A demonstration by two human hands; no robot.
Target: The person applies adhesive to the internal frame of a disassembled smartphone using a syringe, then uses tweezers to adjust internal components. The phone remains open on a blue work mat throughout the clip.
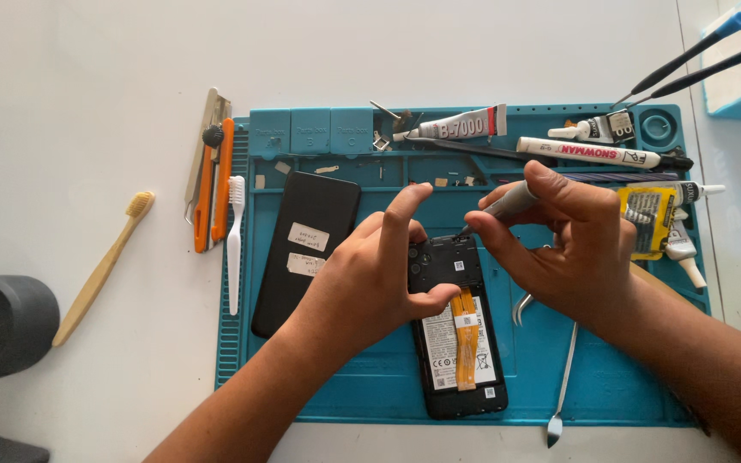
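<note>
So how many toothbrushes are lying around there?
2. A bamboo toothbrush lies on the white table left of the blue mat; a white toothbrush rests on the mat's left edge beside the orange utility knife. The hands may hide others.

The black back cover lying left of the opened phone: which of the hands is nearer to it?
Left. The left hand rests on the opened phone, right beside the black back cover. The right hand, holding a grey tool, is on the phone's far side.
</note>
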